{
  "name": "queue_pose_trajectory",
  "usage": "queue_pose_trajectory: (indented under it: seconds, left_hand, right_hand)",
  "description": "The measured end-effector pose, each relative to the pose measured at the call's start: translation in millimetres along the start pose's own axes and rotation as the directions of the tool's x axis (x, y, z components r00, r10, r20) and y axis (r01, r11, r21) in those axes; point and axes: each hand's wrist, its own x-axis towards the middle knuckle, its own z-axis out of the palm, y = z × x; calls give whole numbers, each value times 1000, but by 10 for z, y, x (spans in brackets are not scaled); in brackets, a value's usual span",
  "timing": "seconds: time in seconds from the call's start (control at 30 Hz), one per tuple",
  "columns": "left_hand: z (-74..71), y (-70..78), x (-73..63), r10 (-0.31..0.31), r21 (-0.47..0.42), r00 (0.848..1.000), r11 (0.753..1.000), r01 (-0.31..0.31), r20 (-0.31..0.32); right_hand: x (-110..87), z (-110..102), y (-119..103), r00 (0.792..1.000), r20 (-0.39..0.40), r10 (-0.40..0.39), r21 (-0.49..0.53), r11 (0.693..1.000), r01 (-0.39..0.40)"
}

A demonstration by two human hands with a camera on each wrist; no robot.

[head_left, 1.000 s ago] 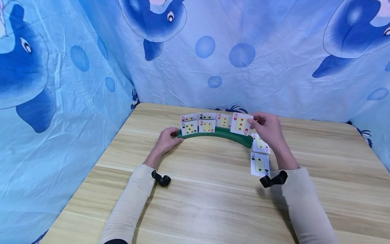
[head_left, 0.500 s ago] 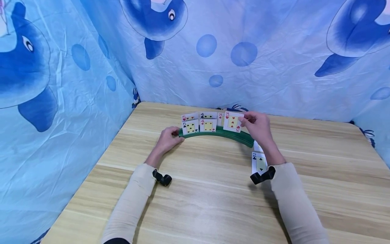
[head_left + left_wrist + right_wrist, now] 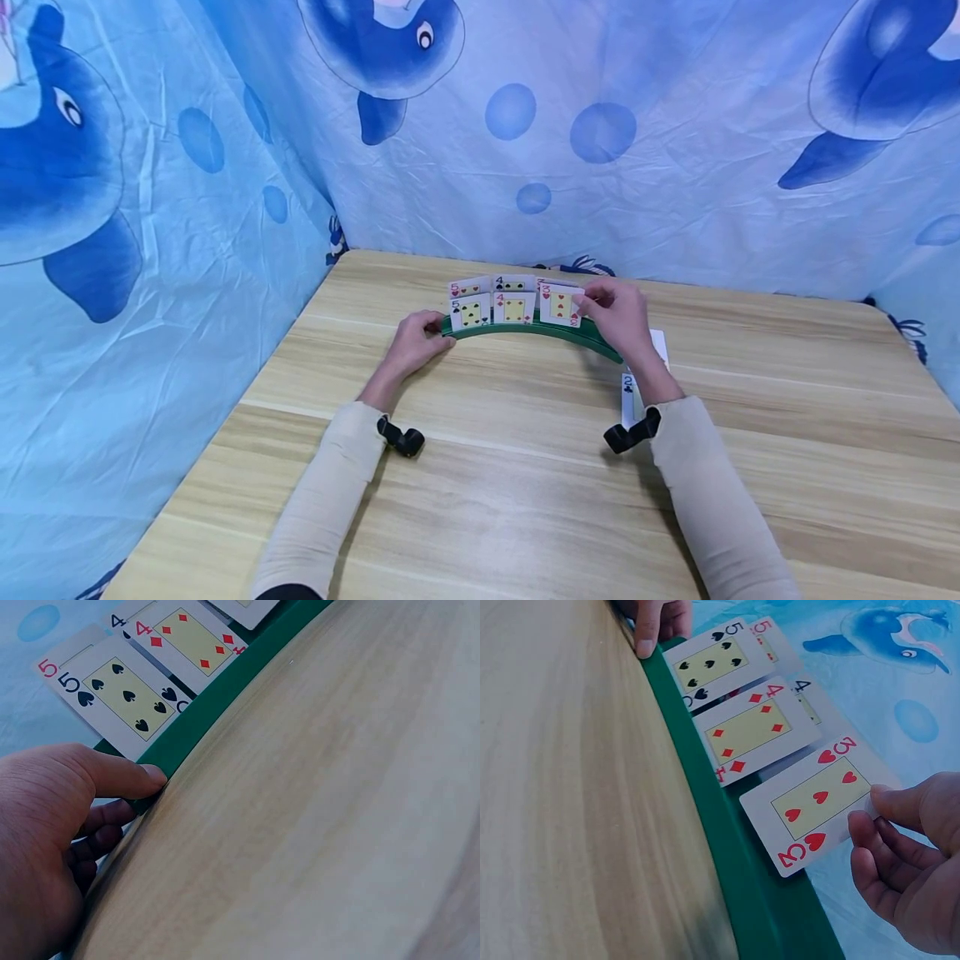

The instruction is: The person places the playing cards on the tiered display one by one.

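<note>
My left hand [image 3: 412, 342] grips the left end of a curved green card holder [image 3: 592, 337], thumb in front and fingers behind. Between thumb and fingers, my right hand [image 3: 618, 321] pinches the right edge of a three of hearts [image 3: 817, 799]. That card stands over the holder, right of the four of diamonds [image 3: 514, 308]; whether its lower edge sits in a slot, I cannot tell. The five of spades [image 3: 127, 697] stands at the left. Behind this front row rise a five of hearts [image 3: 468, 287], a four of spades [image 3: 513, 283] and another, mostly covered card.
Two more cards lie flat on the wooden table [image 3: 495, 467] under my right forearm: a two of clubs [image 3: 628, 404], partly covered, and a card [image 3: 659, 340] showing only its edge. A blue dolphin-print cloth [image 3: 450, 192] hangs behind the table and at its sides.
My right hand has moved left with the three of hearts, from the holder's right part to beside the four of diamonds, covering the rear three of diamonds. My left hand has stayed put.
</note>
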Motion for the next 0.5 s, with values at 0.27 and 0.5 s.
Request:
queue_pose_trajectory:
  seconds: [0.27,0.5]
  left_hand:
    - [-4,30,-6,-1,5,1000,1000,1,1]
    - [-1,20,-2,-2,7,1000,1000,2,1]
  right_hand:
    - [-12,33,16,999,27,41,4,999,-42]
    - [-30,52,39,997,47,67,16,998,-68]
